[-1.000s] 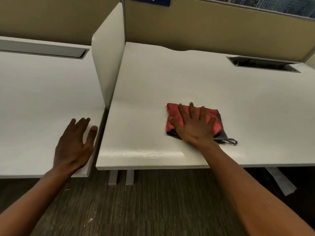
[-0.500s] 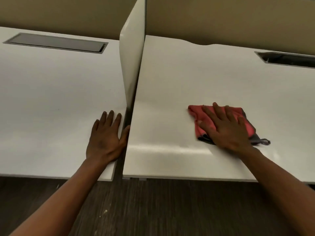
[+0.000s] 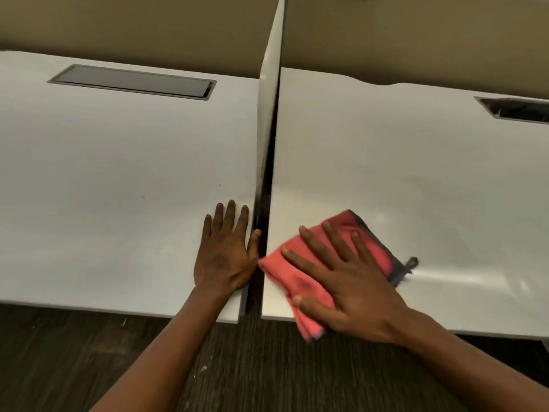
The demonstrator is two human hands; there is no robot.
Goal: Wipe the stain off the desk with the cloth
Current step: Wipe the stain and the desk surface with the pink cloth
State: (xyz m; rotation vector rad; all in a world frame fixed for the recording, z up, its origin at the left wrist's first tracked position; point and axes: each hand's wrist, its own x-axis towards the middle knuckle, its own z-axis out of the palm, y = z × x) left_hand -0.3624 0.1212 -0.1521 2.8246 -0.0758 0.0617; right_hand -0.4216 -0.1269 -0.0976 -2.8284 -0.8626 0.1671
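Observation:
A folded red cloth with a dark grey edge and a small loop lies on the front left corner of the right white desk. One corner of the cloth hangs over the desk's front edge. My right hand presses flat on the cloth with fingers spread. My left hand rests flat, fingers straight, on the front right corner of the left white desk, beside the gap between the desks. I see no plain stain; a glossy streak shows to the right of the cloth.
An upright white divider panel stands between the two desks. Each desk has a cable slot at the back: a grey one on the left, an open one on the right. Tan partition walls behind; dark carpet below.
My right hand has slid the cloth left and toward the desk's front left corner. The view has shifted left, and my left hand stays flat by the gap.

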